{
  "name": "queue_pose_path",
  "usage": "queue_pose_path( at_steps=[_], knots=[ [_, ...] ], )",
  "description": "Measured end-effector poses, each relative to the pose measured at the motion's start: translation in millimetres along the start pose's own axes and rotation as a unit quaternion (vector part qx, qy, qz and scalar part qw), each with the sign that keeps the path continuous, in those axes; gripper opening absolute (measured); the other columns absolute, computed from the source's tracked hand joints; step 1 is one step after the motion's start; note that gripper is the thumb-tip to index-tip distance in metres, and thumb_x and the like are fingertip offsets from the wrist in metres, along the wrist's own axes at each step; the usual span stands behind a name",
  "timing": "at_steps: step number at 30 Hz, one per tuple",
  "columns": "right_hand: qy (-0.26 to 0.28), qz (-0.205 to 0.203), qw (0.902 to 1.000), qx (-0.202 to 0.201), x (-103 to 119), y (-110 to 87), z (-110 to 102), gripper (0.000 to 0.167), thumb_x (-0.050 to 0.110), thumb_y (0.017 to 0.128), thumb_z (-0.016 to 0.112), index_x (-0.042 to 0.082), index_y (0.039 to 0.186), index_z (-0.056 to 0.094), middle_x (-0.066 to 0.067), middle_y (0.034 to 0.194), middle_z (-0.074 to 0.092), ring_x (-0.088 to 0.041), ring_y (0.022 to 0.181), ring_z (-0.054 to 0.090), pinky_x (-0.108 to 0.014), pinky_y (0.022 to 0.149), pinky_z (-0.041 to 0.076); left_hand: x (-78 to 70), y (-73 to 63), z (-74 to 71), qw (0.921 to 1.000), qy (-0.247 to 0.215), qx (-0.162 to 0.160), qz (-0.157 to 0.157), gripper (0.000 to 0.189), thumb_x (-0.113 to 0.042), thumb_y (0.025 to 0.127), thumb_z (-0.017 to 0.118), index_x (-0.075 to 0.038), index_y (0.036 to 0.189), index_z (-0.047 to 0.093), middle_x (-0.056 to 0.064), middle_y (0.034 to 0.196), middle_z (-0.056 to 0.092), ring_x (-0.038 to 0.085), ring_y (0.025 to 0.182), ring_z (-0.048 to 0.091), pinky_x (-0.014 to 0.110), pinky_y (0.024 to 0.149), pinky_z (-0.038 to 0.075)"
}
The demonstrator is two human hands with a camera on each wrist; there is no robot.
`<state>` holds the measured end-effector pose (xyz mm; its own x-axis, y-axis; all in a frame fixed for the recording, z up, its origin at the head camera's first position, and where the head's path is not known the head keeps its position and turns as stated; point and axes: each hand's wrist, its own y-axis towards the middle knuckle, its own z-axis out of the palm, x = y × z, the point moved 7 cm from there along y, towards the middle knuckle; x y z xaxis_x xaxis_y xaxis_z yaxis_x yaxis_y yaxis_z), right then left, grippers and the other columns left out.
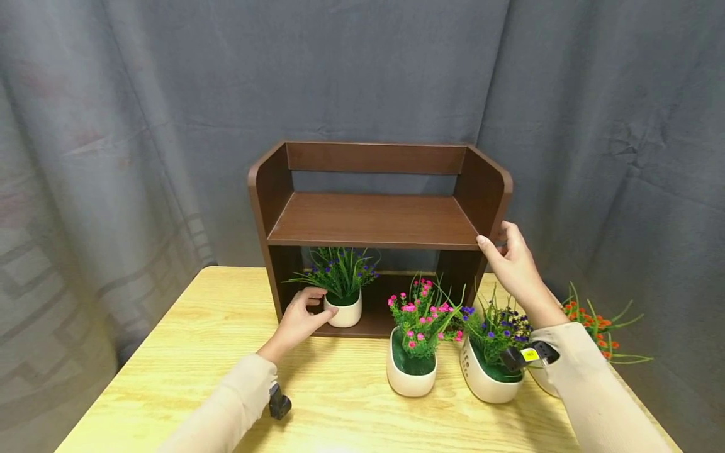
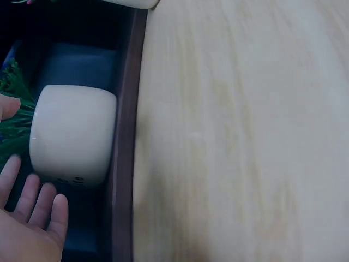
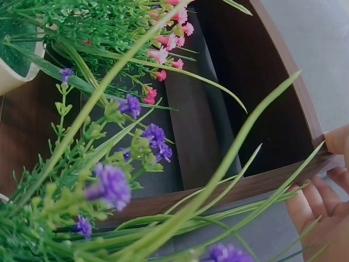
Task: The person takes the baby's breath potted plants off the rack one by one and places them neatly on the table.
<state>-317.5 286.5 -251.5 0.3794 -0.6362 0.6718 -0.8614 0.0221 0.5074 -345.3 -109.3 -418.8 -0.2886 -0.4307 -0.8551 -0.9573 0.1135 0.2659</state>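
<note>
In the head view a white pot of grass with small blue-purple flowers stands on the lower level of a brown two-tier shelf, toward its left side. My left hand is at the pot's left, thumb near its front. In the left wrist view the fingers of the left hand are spread beside the white pot, without gripping it. My right hand holds the shelf's right side panel, thumb on the front edge and fingers behind. Up close, the right hand pinches that panel's edge.
On the wooden table, a pink-flowered pot stands before the shelf. Right of it are a purple-flowered pot and an orange-flowered plant, partly hidden by my right sleeve. Grey curtains hang behind.
</note>
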Motion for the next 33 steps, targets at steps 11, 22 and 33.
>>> queue_pose_path(
  at_steps=[11,22,33],
  knots=[
    [0.002,0.013,0.9999,0.007,-1,-1.4,-1,0.054,0.032,0.105,0.051,-0.002,0.144,0.036,-0.025,0.122,0.047,-0.025,0.091,0.051,-0.026,0.065,0.042,20.0,11.7,14.8,0.9981,-0.017,0.015,-0.057,0.081,-0.035,0.084,0.082,0.0,0.144,0.04,0.025,0.143,0.041,0.04,0.132,0.042,0.054,0.103,0.041],
    [0.0,0.008,1.0,0.001,0,-0.9,-1,0.053,0.031,0.105,0.052,-0.003,0.143,0.037,-0.024,0.121,0.046,-0.023,0.088,0.049,-0.026,0.063,0.041,18.4,27.3,32.3,0.9934,-0.094,0.041,-0.052,0.089,-0.029,0.08,0.087,-0.009,0.15,0.036,0.02,0.145,0.041,0.036,0.134,0.042,0.053,0.108,0.036],
    [0.005,0.008,0.9999,-0.003,0,-1.8,-1,0.052,0.031,0.105,0.052,-0.002,0.143,0.038,-0.024,0.121,0.047,-0.022,0.089,0.049,-0.025,0.064,0.042,12.9,39.9,48.3,0.9873,-0.147,0.06,0.003,0.09,-0.018,0.077,0.09,-0.027,0.149,0.037,0.0,0.14,0.052,0.02,0.129,0.049,0.043,0.111,0.035]
  ],
)
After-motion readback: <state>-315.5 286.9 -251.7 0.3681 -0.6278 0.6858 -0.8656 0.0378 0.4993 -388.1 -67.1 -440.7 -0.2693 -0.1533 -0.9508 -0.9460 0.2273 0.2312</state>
